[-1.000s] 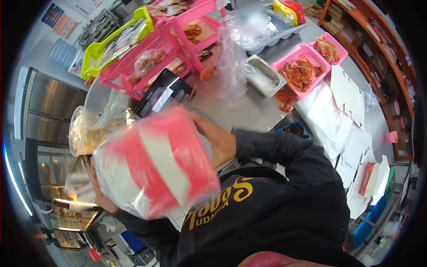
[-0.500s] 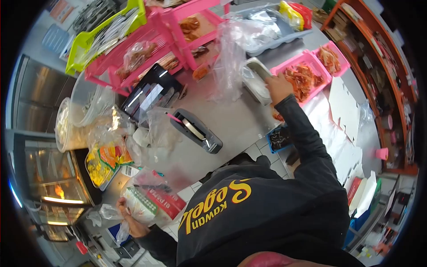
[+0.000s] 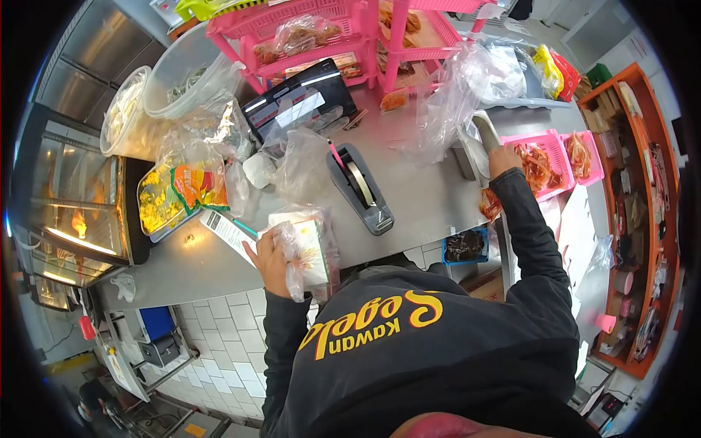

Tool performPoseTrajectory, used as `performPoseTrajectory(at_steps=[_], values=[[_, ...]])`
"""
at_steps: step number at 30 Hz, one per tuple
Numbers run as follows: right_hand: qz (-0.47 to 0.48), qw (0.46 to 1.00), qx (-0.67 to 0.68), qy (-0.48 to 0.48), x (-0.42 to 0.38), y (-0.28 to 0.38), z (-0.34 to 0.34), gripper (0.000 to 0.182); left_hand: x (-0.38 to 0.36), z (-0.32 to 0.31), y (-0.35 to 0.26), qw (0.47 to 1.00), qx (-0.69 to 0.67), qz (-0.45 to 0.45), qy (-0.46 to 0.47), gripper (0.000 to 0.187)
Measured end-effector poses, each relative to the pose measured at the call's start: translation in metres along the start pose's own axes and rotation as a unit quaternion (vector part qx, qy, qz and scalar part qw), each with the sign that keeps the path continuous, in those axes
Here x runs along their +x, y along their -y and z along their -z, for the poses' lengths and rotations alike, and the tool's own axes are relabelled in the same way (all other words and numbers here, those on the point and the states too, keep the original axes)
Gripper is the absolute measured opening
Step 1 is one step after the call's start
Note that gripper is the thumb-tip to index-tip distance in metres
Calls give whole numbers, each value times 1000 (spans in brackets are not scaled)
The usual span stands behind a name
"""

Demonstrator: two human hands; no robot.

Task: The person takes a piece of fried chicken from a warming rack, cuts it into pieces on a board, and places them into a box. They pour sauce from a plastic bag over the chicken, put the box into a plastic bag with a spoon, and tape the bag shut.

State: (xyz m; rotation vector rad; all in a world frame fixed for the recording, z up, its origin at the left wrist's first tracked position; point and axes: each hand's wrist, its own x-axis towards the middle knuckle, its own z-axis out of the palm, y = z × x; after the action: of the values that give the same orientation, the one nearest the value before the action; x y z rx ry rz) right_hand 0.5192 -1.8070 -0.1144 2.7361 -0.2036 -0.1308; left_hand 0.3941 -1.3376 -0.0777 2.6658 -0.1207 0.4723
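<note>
My left hand (image 3: 272, 261) is at the table's front edge, closed on the gathered plastic of a clear plastic bag (image 3: 327, 232). Inside the bag is a white box with a green pattern, partly covered by the hand. On the right, my right hand (image 3: 504, 160) is closed at the near rim of a long metal container (image 3: 483, 135), which looks tilted. My right fingertips are partly hidden. Just beyond that hand is a pink basket (image 3: 558, 164) of reddish-brown food pieces. A grey tape dispenser (image 3: 376, 215) with a pink pen in it lies between my hands.
A black tablet (image 3: 299, 95) leans before pink stacked racks (image 3: 372, 44). Toward the left are a receipt (image 3: 226, 233), a bag of yellow packets (image 3: 161, 197) and clear tubs (image 3: 182, 91). A blue crate (image 3: 484, 244) sits below the table edge; orange shelves (image 3: 635, 219) stand at right.
My left hand has brought the bagged box up and right, from beside the body to the table edge. The metal container has gone from lying flat to tilted at my right hand. The view has shifted.
</note>
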Motion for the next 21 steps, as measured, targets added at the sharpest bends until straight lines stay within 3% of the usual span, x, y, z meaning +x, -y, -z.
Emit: performPoseTrajectory(at_steps=[3,5,7,8,9,11,12,13,15,17,19,21], values=[[13,1000,-22,-8,2,0,7,18,9,15,-8,999,42,-29,10,31],[10,999,-36,-3,2,-5,14,19,13,27,-18,997,54,-58,13,20],[33,998,-13,-43,0,-11,20,18,7,30,-20,996,55,51,43,18],[23,999,-18,-37,-1,-15,23,18,7,29,-20,994,109,-3,-16,19],[25,998,-1,-58,-2,-18,26,15,6,28,-18,995,101,-10,-12,19],[25,997,11,-78,-5,-26,32,14,1,26,-14,999,25,13,18,22],[6,997,61,-47,-7,-29,36,16,-1,23,-17,985,-125,115,17,25],[-12,994,111,-18,-9,-32,37,17,-2,23,-17,985,-128,114,19,25],[-47,987,152,-32,-15,-41,35,17,-2,22,-13,949,-217,208,92,26],[-80,930,359,-20,-22,-50,35,16,-5,22,-1,937,-248,220,114,27],[-75,921,378,-56,-37,-50,38,15,-11,17,9,921,-303,219,110,30],[-46,814,577,-49,-47,-46,44,17,-12,17,9,935,-283,184,109,31]])
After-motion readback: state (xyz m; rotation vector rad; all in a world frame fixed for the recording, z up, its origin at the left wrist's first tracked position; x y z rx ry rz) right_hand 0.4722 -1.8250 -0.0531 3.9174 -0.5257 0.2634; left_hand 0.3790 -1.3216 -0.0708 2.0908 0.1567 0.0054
